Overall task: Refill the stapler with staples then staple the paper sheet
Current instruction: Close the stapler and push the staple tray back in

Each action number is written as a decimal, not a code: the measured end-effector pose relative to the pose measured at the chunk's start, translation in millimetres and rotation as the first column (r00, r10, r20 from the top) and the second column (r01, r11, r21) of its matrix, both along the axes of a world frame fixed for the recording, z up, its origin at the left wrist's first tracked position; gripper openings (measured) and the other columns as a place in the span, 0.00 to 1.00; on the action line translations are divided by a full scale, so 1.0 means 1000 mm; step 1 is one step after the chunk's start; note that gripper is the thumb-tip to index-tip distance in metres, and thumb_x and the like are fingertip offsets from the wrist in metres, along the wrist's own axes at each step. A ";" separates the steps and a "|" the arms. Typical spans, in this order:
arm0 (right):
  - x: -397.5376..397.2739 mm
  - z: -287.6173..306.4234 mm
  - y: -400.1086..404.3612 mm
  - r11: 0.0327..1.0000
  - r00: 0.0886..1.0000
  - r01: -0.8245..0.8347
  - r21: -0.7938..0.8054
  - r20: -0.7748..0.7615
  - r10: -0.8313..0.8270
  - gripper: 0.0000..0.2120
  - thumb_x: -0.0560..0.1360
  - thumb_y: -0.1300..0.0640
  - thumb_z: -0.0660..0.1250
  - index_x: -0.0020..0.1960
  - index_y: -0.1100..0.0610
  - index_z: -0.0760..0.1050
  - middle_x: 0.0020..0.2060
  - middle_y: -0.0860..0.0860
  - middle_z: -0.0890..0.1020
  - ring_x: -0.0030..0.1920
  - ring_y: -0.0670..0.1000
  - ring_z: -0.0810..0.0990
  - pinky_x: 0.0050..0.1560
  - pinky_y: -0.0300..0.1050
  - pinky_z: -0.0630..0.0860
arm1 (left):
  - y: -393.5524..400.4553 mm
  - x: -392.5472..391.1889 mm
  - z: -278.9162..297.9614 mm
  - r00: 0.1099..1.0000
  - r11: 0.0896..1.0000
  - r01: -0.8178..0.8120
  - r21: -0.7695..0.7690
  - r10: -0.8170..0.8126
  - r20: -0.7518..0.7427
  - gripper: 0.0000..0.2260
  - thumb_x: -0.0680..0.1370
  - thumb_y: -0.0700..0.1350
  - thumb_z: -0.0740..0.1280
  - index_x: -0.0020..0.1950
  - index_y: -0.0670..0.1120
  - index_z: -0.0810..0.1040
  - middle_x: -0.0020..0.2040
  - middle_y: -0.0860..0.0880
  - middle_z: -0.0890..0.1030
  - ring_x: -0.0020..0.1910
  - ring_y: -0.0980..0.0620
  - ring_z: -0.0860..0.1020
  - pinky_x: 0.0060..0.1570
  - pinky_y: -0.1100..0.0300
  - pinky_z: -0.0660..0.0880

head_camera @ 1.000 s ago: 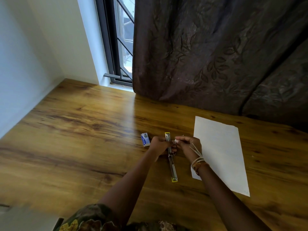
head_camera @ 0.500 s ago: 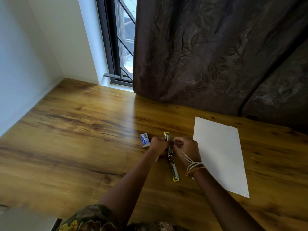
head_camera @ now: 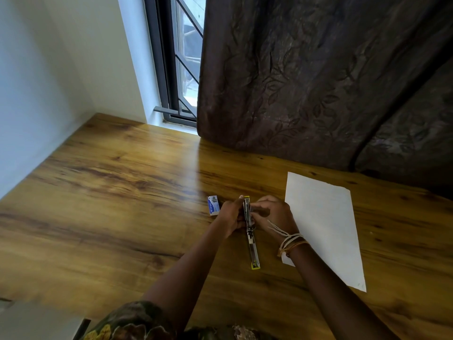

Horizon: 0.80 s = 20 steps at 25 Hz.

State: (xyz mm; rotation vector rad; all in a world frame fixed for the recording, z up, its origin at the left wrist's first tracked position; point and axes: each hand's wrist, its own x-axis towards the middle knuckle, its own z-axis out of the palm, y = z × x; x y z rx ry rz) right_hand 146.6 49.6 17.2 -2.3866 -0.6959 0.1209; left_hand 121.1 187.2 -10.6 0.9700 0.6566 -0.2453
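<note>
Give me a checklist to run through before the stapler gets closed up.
1. Stapler opened out flat on the wooden table: ok.
2. Left hand steadying the stapler's far half: ok.
3. Right hand at the staple channel: ok.
4. Staples seated in the channel: cannot tell, fingers hide it.
5. Staple box within reach, left of the hands: ok.
6. Paper sheet flat, right of the stapler: ok.

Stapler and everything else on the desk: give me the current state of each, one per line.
Stapler: swung fully open, flat on the table.
Staple box: lying left of the hands; open or closed unclear.
Paper sheet: flat, unstapled.
Left hand: steadying the stapler.
Right hand: fingers at the staple channel.
Curtain: drawn.
</note>
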 end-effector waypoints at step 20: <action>0.000 0.007 0.008 0.989 0.996 -0.084 -0.125 -0.002 0.084 0.07 0.71 0.57 0.70 0.47 0.55 0.83 0.44 0.50 0.80 0.41 0.46 0.77 0.39 0.34 0.73 | -0.003 0.013 -0.014 0.998 0.982 0.035 0.185 -0.023 -0.065 0.17 0.82 0.50 0.60 0.59 0.37 0.75 0.42 0.43 0.77 0.45 0.45 0.77 0.51 0.49 0.76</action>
